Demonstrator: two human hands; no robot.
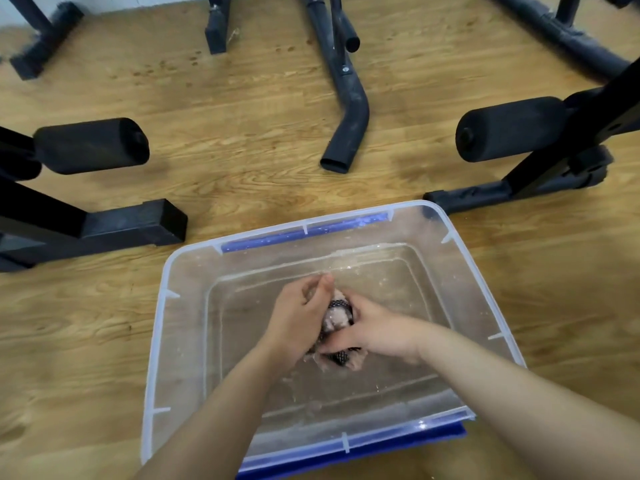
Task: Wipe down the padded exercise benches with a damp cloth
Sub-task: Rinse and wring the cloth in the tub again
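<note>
A wet, bunched pinkish cloth (334, 320) with a dark patterned edge is held over a clear plastic tub (156, 341) of water on the wooden floor. My left hand (298, 320) grips the cloth from the left, fingers curled round it. From the right, my right hand (377, 329) grips the same bundle. Most of the cloth is hidden between the two hands. Black foam roller pads of exercise benches stick out at the left (93, 145) and at the right (512, 128).
Black metal bench legs and feet stand on the floor: a square foot (138, 225) left of the tub, a tube foot (485, 197) behind its right corner, a bent tube (346, 133) further back. The tub has blue handles (304, 232).
</note>
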